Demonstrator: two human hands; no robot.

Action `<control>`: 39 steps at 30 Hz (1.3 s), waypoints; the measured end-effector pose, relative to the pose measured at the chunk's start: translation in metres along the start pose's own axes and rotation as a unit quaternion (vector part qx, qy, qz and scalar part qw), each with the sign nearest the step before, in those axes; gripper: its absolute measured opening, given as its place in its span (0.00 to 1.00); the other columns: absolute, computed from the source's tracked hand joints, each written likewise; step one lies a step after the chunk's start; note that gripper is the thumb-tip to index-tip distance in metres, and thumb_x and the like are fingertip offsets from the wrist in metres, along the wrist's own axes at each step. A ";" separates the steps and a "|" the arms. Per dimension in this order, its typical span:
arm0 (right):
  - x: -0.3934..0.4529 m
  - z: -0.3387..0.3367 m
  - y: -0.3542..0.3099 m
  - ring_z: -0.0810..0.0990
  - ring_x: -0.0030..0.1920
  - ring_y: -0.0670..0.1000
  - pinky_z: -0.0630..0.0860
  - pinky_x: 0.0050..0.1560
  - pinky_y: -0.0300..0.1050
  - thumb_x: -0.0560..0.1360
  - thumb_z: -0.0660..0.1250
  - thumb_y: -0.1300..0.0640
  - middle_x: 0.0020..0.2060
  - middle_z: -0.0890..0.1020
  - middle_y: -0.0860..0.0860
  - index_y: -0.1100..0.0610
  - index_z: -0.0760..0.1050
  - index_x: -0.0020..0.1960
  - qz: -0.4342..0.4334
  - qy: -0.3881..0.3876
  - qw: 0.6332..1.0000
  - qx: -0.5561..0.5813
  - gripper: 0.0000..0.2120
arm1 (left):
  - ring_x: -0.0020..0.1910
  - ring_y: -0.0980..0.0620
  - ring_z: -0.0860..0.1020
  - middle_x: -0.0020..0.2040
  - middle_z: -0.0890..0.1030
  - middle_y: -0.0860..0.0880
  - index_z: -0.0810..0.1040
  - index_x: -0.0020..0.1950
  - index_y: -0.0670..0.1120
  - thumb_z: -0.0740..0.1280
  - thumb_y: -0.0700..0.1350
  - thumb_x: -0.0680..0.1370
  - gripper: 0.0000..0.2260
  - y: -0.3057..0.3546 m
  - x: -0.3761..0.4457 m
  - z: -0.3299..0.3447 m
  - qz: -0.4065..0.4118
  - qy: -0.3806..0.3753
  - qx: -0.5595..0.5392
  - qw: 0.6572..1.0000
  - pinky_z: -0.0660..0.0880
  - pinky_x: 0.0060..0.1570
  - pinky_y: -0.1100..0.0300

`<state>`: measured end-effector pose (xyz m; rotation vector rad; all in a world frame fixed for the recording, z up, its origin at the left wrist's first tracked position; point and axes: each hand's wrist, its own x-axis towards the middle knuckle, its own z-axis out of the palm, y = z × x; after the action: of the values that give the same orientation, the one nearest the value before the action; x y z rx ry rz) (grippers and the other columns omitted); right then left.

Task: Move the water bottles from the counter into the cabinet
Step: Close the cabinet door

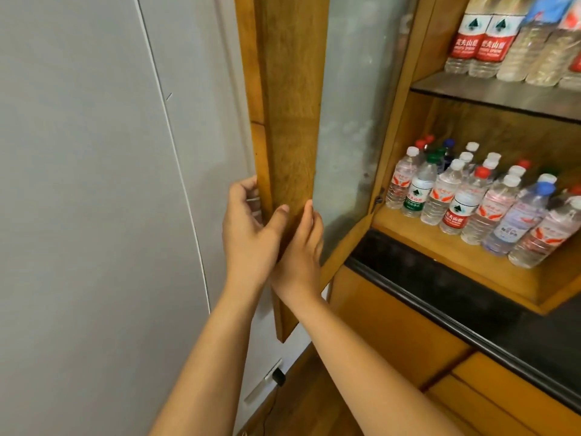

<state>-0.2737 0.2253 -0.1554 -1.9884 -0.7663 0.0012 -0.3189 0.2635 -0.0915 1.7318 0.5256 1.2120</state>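
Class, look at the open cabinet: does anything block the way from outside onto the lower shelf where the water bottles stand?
Nothing visible does. The cabinet door is swung wide open, gripped by the left hand and right hand, leaving the front of the lower shelf with its water bottles open.

Both hands on open cabinet door (pixel 292 127) edge: left hand (pixel 248 228) grips it, right hand (pixel 298 247) just beside. Water bottles (pixel 471 196) crowd lower shelf at right, more bottles (pixel 515 42) on upper shelf. Counter (pixel 440 287) below.

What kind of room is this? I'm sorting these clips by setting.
Probably a home kitchen or pantry corner, though little shows. A wooden cabinet door with a frosted pane stands open on shelves of water bottles, above a dark counter with drawers; both hands hold the door's edge.
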 end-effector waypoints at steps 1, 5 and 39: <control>-0.004 -0.001 0.003 0.54 0.74 0.57 0.67 0.67 0.54 0.67 0.60 0.37 0.75 0.48 0.52 0.47 0.32 0.74 0.000 0.022 1.000 -0.021 0.48 | 0.45 0.69 0.75 0.45 0.75 0.67 0.70 0.56 0.52 0.69 0.40 0.73 0.15 0.000 -0.005 0.002 0.015 -0.010 -0.011 1.000 0.76 0.45 0.65; -0.018 -0.023 0.029 0.54 0.75 0.53 0.67 0.68 0.53 0.71 0.70 0.50 0.75 0.50 0.47 0.40 0.29 0.71 -0.008 0.065 0.997 -0.031 0.52 | 0.44 0.69 0.76 0.43 0.76 0.71 0.69 0.48 0.58 0.71 0.41 0.70 0.17 0.008 -0.024 0.018 0.069 -0.076 -0.058 0.993 0.71 0.39 0.75; -0.004 -0.345 0.260 0.80 0.48 0.43 0.78 0.48 0.36 0.71 0.69 0.64 0.44 0.82 0.47 0.52 0.76 0.48 0.193 0.201 0.954 0.109 0.09 | 0.75 0.42 0.40 0.75 0.44 0.40 0.40 0.74 0.51 0.69 0.52 0.67 0.46 0.090 -0.122 0.427 0.300 -0.156 0.038 0.940 0.39 0.73 0.46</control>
<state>-0.0378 -0.1361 -0.1792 -1.8136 -0.1038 -0.0822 -0.0027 -0.0610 -0.1102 2.1870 -0.1698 1.2914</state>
